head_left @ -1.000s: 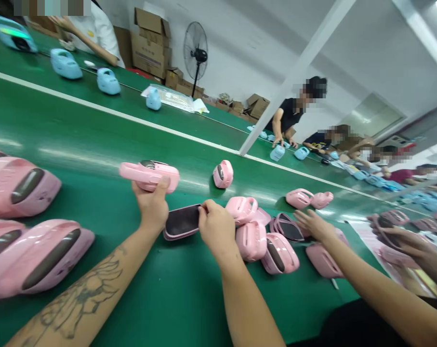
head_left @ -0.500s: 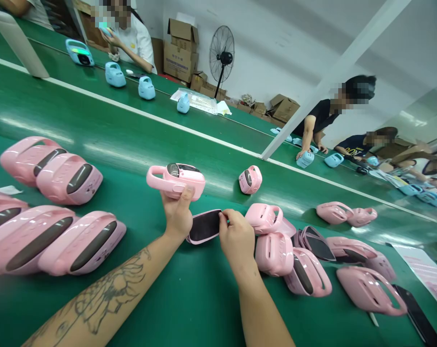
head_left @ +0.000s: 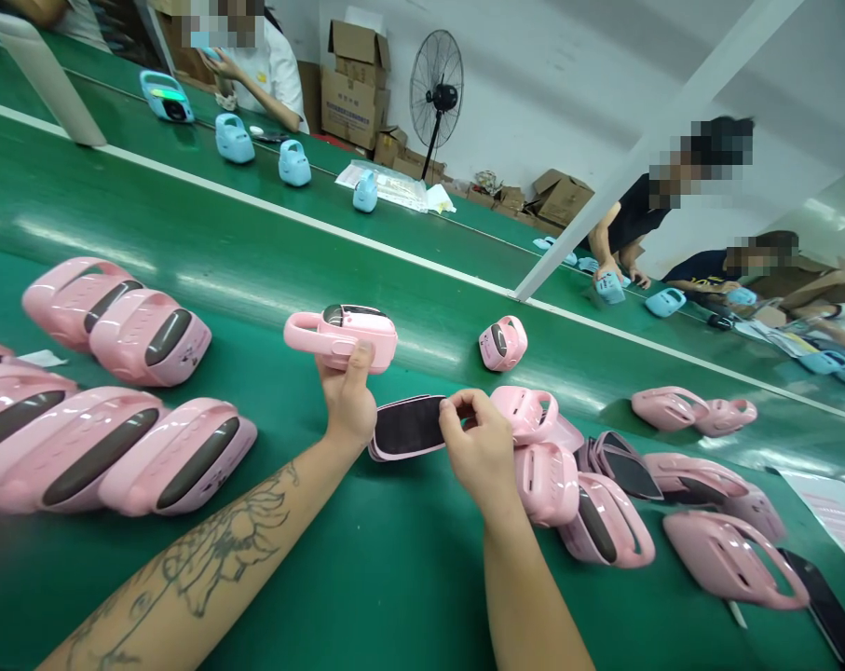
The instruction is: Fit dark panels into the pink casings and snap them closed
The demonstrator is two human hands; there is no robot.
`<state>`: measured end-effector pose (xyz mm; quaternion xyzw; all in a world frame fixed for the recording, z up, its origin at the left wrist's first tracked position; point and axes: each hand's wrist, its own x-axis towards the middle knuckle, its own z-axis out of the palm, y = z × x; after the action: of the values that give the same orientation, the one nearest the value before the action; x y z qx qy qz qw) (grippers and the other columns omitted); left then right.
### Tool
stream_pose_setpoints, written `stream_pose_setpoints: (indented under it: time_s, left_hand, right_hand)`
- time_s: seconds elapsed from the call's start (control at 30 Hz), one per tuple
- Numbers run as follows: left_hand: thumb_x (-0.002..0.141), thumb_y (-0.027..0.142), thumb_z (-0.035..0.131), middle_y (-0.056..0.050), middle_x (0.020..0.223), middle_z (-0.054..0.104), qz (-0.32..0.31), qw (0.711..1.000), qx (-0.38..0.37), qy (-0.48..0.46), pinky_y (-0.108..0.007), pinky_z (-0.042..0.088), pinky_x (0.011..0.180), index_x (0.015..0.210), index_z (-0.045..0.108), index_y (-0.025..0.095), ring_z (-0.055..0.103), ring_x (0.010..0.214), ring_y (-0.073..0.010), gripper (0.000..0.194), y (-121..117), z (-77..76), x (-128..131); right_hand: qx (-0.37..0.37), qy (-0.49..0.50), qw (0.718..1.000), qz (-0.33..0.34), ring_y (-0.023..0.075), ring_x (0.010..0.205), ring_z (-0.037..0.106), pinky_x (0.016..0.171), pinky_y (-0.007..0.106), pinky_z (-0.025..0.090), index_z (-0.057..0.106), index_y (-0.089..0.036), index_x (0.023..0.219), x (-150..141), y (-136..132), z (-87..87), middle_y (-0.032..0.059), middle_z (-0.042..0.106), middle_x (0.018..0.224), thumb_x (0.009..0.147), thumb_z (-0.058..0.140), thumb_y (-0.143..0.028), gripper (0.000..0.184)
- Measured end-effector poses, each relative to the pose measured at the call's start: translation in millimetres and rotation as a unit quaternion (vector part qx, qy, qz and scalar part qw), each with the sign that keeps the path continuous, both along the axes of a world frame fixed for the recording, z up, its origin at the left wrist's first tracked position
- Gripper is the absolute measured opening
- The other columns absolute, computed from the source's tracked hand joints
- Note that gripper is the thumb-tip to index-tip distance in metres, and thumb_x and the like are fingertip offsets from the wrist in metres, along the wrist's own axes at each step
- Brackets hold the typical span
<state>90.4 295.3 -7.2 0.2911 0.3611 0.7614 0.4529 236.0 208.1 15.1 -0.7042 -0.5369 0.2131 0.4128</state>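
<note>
My left hand [head_left: 348, 399] is closed around a pink handled case [head_left: 359, 337], which looks like a portable speaker, and holds it above the table. Its handle points left; the dark window is on the upper side. Lower and to the right is a black oval panel with a pink rim [head_left: 409, 429], apparently stacked on another one. My right hand [head_left: 479, 443] pinches the panel's right end between thumb and fingers. Just beyond that hand stand several pink cases [head_left: 548, 483]. Another pink case [head_left: 504, 344] stands by itself farther back.
Rows of pink cases [head_left: 135, 447] fill the left side. More dark panels [head_left: 624, 463] lie among the cases at right, near a black phone [head_left: 824, 596] and a printed sheet [head_left: 831, 513]. Across the green belt [head_left: 254, 242], people handle blue cases [head_left: 294, 163]. A slanted white post [head_left: 582, 224] rises behind.
The view has shifted slightly, so the table things appear farther right. My right hand has moved a little right with the panel's end; my left hand still holds the pink case.
</note>
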Motion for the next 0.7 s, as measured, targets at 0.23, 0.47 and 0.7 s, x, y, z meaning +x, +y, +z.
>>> stream_pose_setpoints:
  time_s: [0.23,0.47,0.7]
  left_hand:
    - [0.079,0.065,0.090,-0.008,0.146,0.069,-0.020,0.999,0.029,0.030,-0.039,0.050,0.121,0.146,0.062,0.030,0.060,0.146,-0.0308,0.081,15,1.7,-16]
    - [0.084,0.056,0.082,-0.009,0.119,0.075,-0.312,0.946,0.017,0.087,-0.034,0.061,0.075,0.134,0.071,0.023,0.070,0.101,-0.0279,0.061,16,53.1,-61]
    - [0.078,0.064,0.088,-0.011,0.126,0.076,-0.346,0.892,-0.038,0.289,-0.041,0.056,0.093,0.131,0.071,0.019,0.068,0.116,-0.0357,0.072,3,67.3,-53]
  right_hand:
    - [-0.034,0.119,0.992,0.021,0.0212,0.068,0.070,0.059,0.032,0.056,0.077,-0.015,0.128,16,13,12.0,0.0043,0.079,0.083,0.091,0.069,-0.054,0.054]
    - [0.053,0.096,0.990,-0.093,0.0312,0.109,0.079,0.099,0.045,0.063,0.083,-0.013,0.125,26,47,30.0,0.0141,0.085,0.119,0.092,0.067,-0.050,0.052]
    - [0.106,0.114,0.985,-0.081,0.0255,0.102,0.078,0.099,0.044,0.063,0.082,-0.017,0.127,-17,50,30.8,0.0107,0.084,0.123,0.099,0.062,-0.053,0.050]
